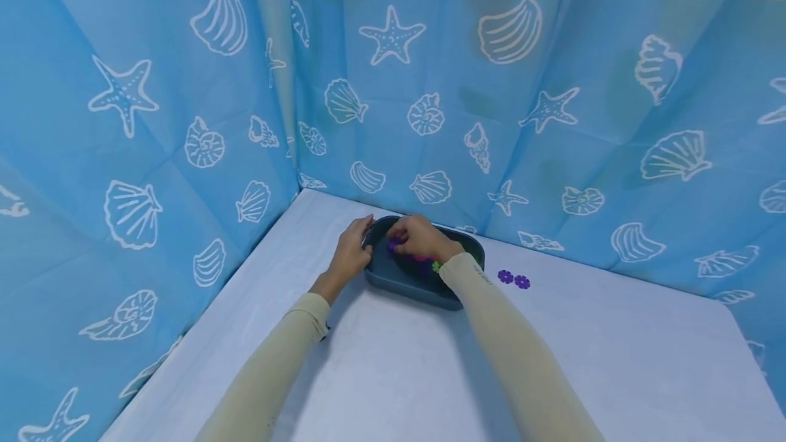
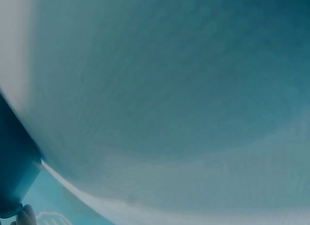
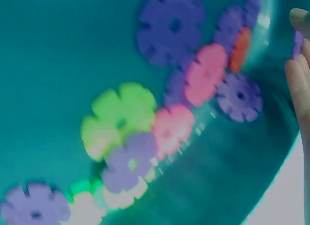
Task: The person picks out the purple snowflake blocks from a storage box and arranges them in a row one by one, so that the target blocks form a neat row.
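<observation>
A dark plastic basin (image 1: 411,286) stands on the white table near the back curtain. My left hand (image 1: 348,251) grips its left rim, thumb on the inner side; in the left wrist view only fingertips (image 2: 26,215) show at the lower left. Inside the basin my right hand (image 1: 425,237) pinches a purple snowflake disc (image 3: 297,44), seen edge-on in the right wrist view. Along the basin's curved side lie several notched discs, among them a green disc (image 3: 119,119), a pink disc (image 3: 207,74), an orange disc (image 3: 240,49) and a large purple disc (image 3: 170,28).
Two purple discs (image 1: 513,279) lie side by side on the white table (image 1: 393,374), right of the basin. Blue curtains (image 1: 393,121) with shell and starfish prints hang behind and along the left. Pale covering fills most of the left wrist view.
</observation>
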Demonstrator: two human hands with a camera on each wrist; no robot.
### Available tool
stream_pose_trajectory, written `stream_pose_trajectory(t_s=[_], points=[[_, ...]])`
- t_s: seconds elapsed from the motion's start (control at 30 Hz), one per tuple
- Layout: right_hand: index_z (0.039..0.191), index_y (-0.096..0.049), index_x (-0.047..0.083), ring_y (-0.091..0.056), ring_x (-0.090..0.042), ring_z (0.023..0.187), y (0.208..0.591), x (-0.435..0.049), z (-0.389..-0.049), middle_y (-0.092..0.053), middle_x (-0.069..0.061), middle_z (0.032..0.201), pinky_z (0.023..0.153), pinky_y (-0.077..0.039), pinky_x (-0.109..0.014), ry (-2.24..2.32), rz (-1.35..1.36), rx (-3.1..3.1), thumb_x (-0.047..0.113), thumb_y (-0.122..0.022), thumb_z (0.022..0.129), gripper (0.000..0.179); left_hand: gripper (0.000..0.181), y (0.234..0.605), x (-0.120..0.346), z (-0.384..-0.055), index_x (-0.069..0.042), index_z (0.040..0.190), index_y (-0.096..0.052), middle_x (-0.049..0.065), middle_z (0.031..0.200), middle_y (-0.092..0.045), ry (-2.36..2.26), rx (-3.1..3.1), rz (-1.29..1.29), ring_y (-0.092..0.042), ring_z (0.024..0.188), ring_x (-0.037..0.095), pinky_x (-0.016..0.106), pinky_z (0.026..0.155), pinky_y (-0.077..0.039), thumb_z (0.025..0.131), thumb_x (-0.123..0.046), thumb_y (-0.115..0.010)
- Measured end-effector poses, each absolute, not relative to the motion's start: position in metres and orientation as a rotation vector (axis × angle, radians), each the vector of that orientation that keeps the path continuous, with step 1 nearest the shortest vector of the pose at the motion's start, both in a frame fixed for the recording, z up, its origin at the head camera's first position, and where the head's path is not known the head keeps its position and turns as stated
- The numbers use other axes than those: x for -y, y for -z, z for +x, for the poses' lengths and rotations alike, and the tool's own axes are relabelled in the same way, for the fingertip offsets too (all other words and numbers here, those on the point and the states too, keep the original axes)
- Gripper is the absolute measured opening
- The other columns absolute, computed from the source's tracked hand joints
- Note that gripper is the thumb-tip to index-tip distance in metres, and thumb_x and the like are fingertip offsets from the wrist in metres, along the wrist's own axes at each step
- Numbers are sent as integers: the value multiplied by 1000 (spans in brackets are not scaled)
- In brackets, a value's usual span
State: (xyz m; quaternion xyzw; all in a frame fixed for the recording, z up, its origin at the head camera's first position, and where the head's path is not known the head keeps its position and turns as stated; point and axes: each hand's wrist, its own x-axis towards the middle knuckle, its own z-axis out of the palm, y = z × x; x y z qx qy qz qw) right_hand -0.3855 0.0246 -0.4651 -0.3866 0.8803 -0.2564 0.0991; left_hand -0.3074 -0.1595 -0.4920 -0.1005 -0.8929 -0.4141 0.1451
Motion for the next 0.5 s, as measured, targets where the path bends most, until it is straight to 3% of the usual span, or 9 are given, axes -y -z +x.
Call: stream_pose_trajectory(t_s=[0.23,0.5], points=[[117,-70,1,-65,-26,103,439,-52,-381,-66,-10,113,92,-56,-37,881,-1066,-2606,5,-74,83,35,64,494,157,-307,9,140,-43,21,133,-51,1209,2555,-326,-50,128,29,29,108,-42,79,21,-57],[108,-72,-2,-64,-28,92,424,-98,-383,-66,-12,100,85,-58,-42,901,-1138,-2720,6,-76,81,29,64,491,156,-305,11,139,-43,23,132,-51,1211,2538,-323,-49,128,32,31,108,-42,78,23,-56]])
